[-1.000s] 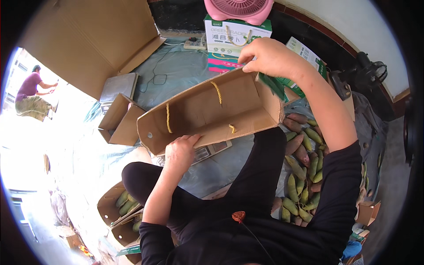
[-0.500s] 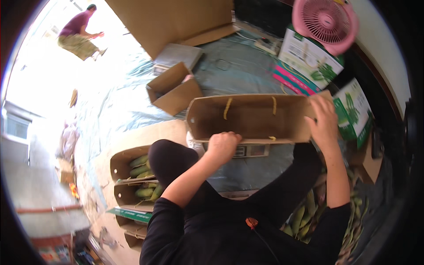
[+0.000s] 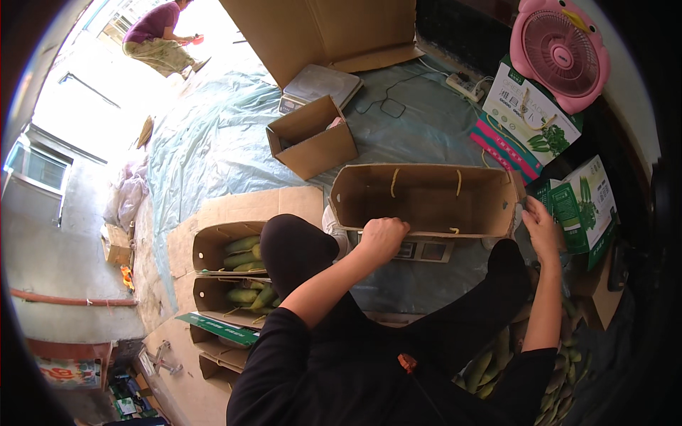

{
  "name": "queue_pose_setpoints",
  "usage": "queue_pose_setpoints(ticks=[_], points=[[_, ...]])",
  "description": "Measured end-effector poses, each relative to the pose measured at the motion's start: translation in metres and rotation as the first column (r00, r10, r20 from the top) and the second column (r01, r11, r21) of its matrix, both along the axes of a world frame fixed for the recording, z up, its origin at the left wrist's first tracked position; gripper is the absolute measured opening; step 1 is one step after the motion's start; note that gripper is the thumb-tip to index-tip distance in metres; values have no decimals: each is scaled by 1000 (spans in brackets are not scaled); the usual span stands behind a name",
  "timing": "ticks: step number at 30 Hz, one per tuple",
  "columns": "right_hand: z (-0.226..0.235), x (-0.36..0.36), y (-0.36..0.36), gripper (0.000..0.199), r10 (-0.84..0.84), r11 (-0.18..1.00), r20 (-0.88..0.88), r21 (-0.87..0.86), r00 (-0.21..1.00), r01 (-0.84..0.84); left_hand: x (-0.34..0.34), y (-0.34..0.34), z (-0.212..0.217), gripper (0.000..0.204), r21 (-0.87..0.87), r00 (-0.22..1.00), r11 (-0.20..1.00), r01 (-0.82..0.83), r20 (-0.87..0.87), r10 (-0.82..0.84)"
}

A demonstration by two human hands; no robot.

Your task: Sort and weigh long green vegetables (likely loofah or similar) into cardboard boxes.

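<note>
An open cardboard box (image 3: 433, 206) with yellow cord loops inside stands in front of me, its long side across my view. Its inside holds nothing but the cords. Fingers of my left hand (image 3: 383, 238) are curled over the near rim. At the box's right end, my right hand (image 3: 541, 231) grips the end wall, with some fingertips hidden. Under or just behind the near side shows part of a scale with a display (image 3: 430, 250); how the box rests on it is hidden.
Boxes holding green cucumber-like vegetables (image 3: 245, 254) stand at my left. More long vegetables (image 3: 490, 366) lie by my right leg. Beyond are a small carton (image 3: 312, 142), a flat scale (image 3: 323, 86), a power strip (image 3: 465, 86), a pink fan (image 3: 561, 57) and a person (image 3: 156, 35).
My right hand has shifted from the box's far right corner down along its right end. The left hand stays on the near rim. The whole view has shifted.
</note>
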State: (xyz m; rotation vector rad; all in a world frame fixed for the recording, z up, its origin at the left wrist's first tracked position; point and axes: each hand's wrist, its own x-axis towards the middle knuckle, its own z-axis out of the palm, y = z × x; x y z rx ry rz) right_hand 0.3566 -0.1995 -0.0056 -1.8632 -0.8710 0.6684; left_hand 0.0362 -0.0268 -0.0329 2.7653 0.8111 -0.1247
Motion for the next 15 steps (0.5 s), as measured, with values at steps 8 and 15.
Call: queue_pose_setpoints(ticks=[8, 15], points=[[-31, 6, -96, 39, -302, 938, -53, -197, 952, 286, 2, 1, -14, 16, -3, 995, 1000, -6, -98, 5], [-171, -13, -242, 33, -393, 794, 297, -367, 870, 484, 20, 10, -22, 11, 117, 985, 992, 49, -172, -29]])
